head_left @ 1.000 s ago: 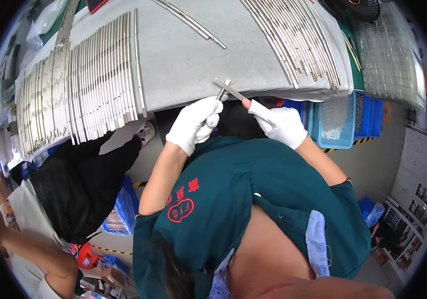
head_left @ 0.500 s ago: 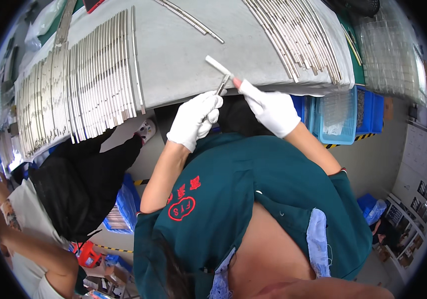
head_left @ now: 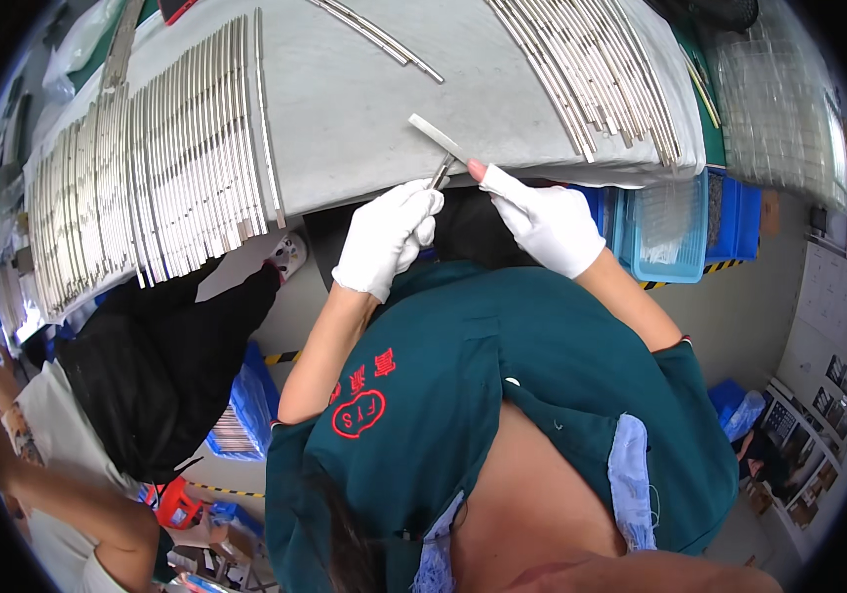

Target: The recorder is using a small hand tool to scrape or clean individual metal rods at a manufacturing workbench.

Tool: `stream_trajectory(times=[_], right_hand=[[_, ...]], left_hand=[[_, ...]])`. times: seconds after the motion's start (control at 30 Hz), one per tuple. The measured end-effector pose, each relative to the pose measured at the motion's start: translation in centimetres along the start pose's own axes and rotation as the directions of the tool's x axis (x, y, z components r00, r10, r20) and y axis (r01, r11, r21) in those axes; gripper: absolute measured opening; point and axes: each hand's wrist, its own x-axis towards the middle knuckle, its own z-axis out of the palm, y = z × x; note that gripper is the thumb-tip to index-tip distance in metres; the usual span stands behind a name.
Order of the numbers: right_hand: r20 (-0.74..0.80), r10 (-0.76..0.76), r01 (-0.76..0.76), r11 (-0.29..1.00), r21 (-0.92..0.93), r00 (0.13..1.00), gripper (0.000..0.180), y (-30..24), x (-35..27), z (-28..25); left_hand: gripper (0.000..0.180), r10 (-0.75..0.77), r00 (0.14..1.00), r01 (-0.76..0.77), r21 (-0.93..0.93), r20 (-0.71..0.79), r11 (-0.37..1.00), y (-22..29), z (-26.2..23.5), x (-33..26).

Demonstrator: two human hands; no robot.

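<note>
My left hand (head_left: 384, 237), in a white glove, is closed around a short silver metal rod (head_left: 442, 170) whose far end sticks up past the fingers. My right hand (head_left: 549, 225), gloved too but with a bare fingertip showing, grips a flat pale strip (head_left: 433, 133) that looks like a file. The strip slants up to the left and crosses the rod's tip, apparently touching it. Both hands are in front of my body, at the near edge of the cloth-covered table (head_left: 344, 138). The gripped ends of both things are hidden in the gloves.
A dense row of silver rods (head_left: 186, 148) lies on the left of the table, another group (head_left: 581, 79) on the right. Two rods (head_left: 379, 40) lie farther back. Blue bins (head_left: 668, 237) stand at right; a person (head_left: 78, 494) is close at left.
My right hand has shifted slightly right, and the pale strip has turned a little, showing a greyer face. My left hand stays nearly in place on the rod.
</note>
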Motion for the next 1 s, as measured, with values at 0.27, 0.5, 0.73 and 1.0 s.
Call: stream_trajectory(times=[0.27, 0.5, 0.73, 1.0], right_hand=[[0.303, 0.245, -0.345, 0.873, 0.345, 0.921, 0.041, -0.3, 0.1, -1.1], [0.359, 0.390, -0.484, 0.295, 0.824, 0.848, 0.058, 0.6, -0.1, -3.2], [0.495, 0.157, -0.504, 0.021, 0.864, 0.855, 0.031, 2.8, -0.7, -5.4], [-0.014, 0.653, -0.211, 0.263, 0.941, 0.757, 0.031, 5.5, -2.4, -7.8]], left_hand=[[0.020, -0.019, 1.000, 0.019, -0.012, -0.002, 1.000, -0.1, 0.3, -0.1], [0.031, 0.012, 0.990, -0.080, 0.498, 0.138, 0.863, 2.1, 0.9, -2.0], [0.024, 0.282, 0.734, -0.571, 0.786, 0.618, -0.239, 5.9, 5.6, -2.7], [0.018, 0.857, 0.147, -0.392, 0.825, 0.493, -0.407, 11.1, 0.6, 5.0]])
